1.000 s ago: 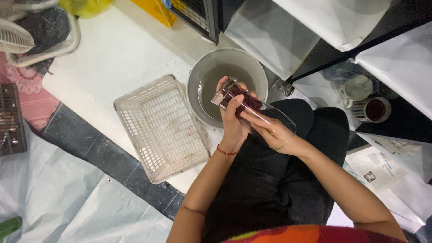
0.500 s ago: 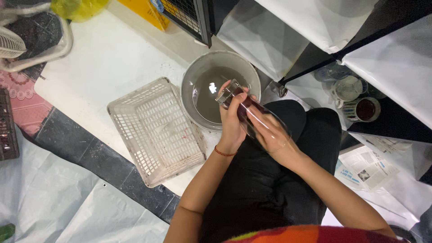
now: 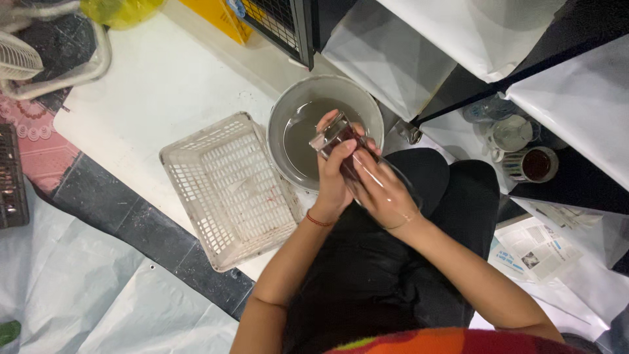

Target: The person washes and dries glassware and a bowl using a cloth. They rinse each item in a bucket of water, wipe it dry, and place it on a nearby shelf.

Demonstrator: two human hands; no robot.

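1. Clear glass with dark reddish contents: held tilted over the near rim of the grey basin of murky water.
2. Left hand wrapped closed around its side; right hand clasped against it.
3. Left of the grip: white plastic basket.
4. Right of the grip: two mugs.

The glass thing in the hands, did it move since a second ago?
Hardly. Both hands, left and right, keep holding the clear glass piece over the grey bowl of water, with only small shifts of the fingers. Nothing was let go. The white basket lies beside the bowl as before; mostly the camera shifted.
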